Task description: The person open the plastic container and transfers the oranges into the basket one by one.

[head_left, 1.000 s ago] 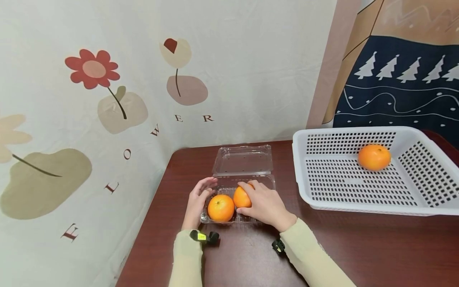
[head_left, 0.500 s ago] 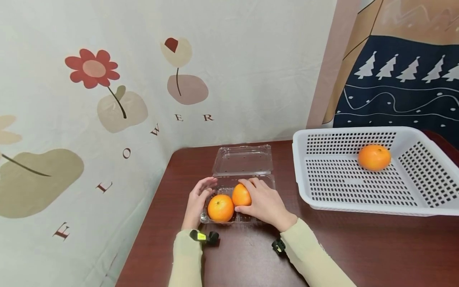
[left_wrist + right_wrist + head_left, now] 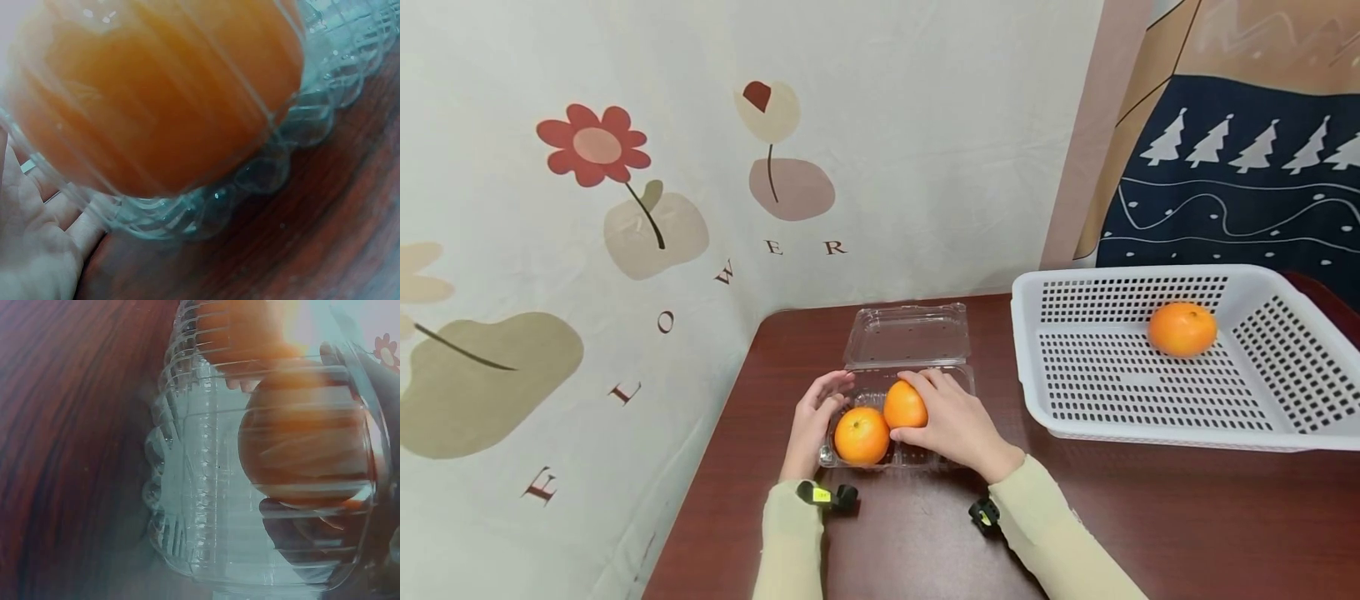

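A clear plastic clamshell box (image 3: pixel 874 379) lies on the table with its lid (image 3: pixel 908 335) folded back. One orange (image 3: pixel 862 437) sits in its left part, beside the left hand (image 3: pixel 808 423). That hand lies along the outside of the box's left wall; in the left wrist view its fingers (image 3: pixel 59 212) look fairly straight against the plastic. My right hand (image 3: pixel 958 421) reaches over the right side and grips a second orange (image 3: pixel 904 406), thumb in front and fingers behind. Through the clear wall, the right wrist view shows this orange (image 3: pixel 306 434) raised off the box floor.
A white perforated basket (image 3: pixel 1052 408) stands on the right of the dark red-brown table (image 3: pixel 895 542), with one orange (image 3: pixel 1183 329) inside. Behind the table hangs a pale cloth (image 3: pixel 925 167) printed with flowers. Both wrists carry small black cameras.
The right hand has shifted the second orange slightly left and up, closer to the first one. The left hand, box and basket look the same.
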Tool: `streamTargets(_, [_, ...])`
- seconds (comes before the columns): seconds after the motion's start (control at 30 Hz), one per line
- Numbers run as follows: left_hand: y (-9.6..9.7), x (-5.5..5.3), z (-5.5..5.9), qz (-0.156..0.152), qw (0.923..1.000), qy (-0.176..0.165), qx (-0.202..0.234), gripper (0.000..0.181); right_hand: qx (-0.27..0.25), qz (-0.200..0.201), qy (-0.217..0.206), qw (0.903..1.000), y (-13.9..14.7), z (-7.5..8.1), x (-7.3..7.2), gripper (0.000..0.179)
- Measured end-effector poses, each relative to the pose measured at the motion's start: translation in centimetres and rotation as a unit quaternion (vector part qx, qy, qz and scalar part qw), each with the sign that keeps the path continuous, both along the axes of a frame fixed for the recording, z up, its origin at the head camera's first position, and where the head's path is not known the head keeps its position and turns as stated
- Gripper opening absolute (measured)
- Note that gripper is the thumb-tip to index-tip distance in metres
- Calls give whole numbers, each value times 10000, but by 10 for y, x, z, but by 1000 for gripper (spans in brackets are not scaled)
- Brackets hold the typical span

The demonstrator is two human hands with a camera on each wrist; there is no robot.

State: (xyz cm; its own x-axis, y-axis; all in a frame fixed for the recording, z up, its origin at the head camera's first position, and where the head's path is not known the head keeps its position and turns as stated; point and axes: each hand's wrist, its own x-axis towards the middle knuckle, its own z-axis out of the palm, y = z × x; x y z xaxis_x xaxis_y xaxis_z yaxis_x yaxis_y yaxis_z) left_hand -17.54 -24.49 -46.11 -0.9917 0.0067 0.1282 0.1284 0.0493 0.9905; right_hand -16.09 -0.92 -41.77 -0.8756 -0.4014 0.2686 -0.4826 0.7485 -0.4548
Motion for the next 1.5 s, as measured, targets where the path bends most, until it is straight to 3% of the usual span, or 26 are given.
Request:
streamTargets(0.27, [0,1,3,-42,10000,-59,28,32,-253,12,-88,9996,2,2,-1,77])
streamTargets(0.6, [6,9,20,-42,9998,-161,-110,32,-515,-75,-67,9986,3,2,-1,76])
streamTargets(1.07, [-1,1,1,-19,10000,-22,-55,31,-636,-49,-302,9975,4,4,-1,76])
streamTargets(1.5, [0,2,5,-26,9999,-161,-23,31,-823,33,-579,9949,6,9,-1,76])
